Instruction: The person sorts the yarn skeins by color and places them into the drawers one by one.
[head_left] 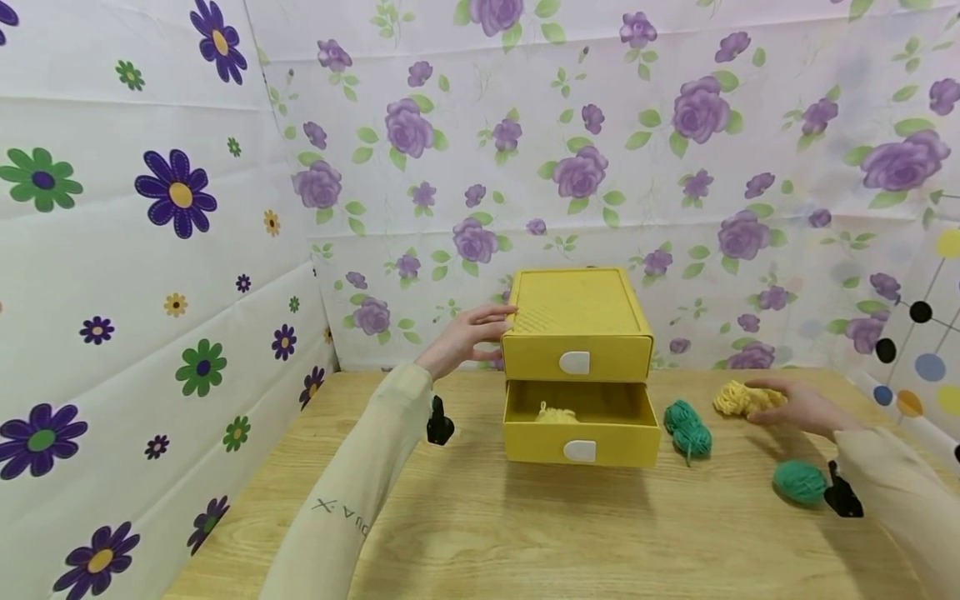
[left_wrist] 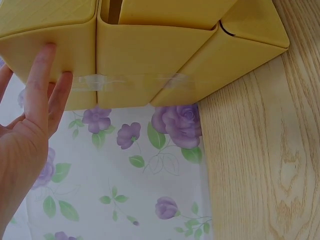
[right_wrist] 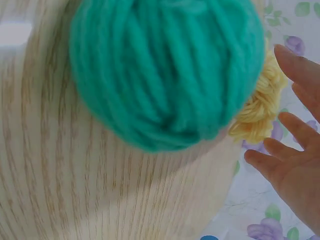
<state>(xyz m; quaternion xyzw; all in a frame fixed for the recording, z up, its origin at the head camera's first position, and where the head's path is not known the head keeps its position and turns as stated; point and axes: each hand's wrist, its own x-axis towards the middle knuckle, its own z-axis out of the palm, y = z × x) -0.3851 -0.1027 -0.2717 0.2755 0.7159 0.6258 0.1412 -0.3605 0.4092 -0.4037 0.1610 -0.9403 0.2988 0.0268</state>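
Note:
The left hand (head_left: 471,337) rests its fingers on the left side of the yellow drawer box (head_left: 577,304); in the left wrist view the fingertips (left_wrist: 49,49) touch its side wall. The box's lower drawer (head_left: 615,446) is pulled out, with a bit of yellow yarn (head_left: 557,415) inside; the upper drawer (head_left: 532,357) is closed. At the right, the right hand (head_left: 806,407) is beside a yellow yarn skein (head_left: 738,399), fingers spread and slightly bent. The right wrist view shows that hand (right_wrist: 295,160) near the yellow yarn (right_wrist: 260,107); whether they touch, I cannot tell.
A green yarn skein (head_left: 687,430) lies just right of the open drawer. Another green ball (head_left: 799,482) sits near the right wrist and looms large in the right wrist view. Flowered cloth (head_left: 450,167) hangs behind the wooden table (head_left: 465,533) and on its left.

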